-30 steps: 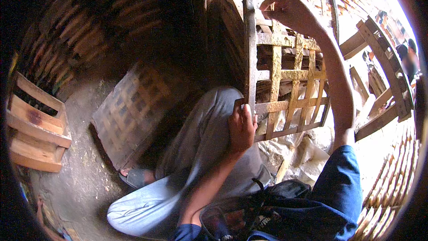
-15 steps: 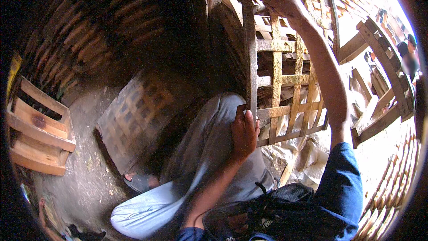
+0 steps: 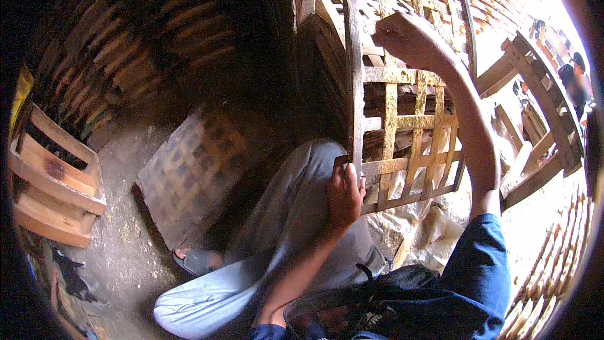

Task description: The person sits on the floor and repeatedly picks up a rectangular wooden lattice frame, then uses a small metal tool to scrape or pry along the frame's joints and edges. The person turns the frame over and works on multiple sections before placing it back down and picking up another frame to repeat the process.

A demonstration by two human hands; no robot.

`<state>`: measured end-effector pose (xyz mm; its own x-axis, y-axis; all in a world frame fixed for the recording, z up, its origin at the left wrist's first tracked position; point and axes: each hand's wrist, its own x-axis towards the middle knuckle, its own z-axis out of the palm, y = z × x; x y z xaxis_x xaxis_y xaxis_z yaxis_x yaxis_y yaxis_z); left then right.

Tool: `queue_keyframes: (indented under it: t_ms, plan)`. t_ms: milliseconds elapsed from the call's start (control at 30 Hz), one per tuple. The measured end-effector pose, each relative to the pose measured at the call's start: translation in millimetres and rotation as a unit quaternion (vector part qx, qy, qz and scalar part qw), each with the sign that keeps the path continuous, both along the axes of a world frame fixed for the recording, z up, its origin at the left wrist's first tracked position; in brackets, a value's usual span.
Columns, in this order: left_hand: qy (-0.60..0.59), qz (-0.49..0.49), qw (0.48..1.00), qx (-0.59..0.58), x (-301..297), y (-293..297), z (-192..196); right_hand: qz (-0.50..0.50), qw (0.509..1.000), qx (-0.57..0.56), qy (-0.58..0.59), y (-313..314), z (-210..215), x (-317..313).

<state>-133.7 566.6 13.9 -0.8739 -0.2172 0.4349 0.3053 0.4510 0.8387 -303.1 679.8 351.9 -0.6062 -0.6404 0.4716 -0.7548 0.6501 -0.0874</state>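
A wooden lattice frame (image 3: 389, 111) of crossed slats, crusted yellowish in places, stands upright in front of me, to the right of my knee. My left hand (image 3: 345, 196) is closed round the lower part of its dark left rail, thumb pointing up. A small dark brown piece shows just above that thumb; I cannot tell what it is. My right hand (image 3: 408, 36) is bent at the wrist against the upper lattice, just right of the rail. Its fingers are curled and turned away, and what they hold, if anything, is hidden.
A flat woven-looking panel (image 3: 195, 173) lies left of my knee, by my sandalled foot. A wooden crate (image 3: 60, 179) is at the far left, with a dark animal (image 3: 75, 277) below it. Another wooden frame (image 3: 547, 101) and a distant person (image 3: 576, 82) are at right.
My right hand has moved down and slightly right, from the left rail's upper part onto the lattice. My left hand keeps its hold. The dark animal at lower left shows more plainly.
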Motion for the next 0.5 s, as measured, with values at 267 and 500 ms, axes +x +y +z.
queue_keyframes:
  t_ms: [267,500]
  plan:
    - [-0.054,-0.014,0.997,0.052,5.8,-1.2,37.2,-0.084,0.984,-0.148,0.046,-8.1,19.8,-92.1]
    - [0.027,0.062,0.997,-0.033,24.0,2.7,87.7,0.024,0.970,-0.236,0.050,-23.1,16.9,-89.8]
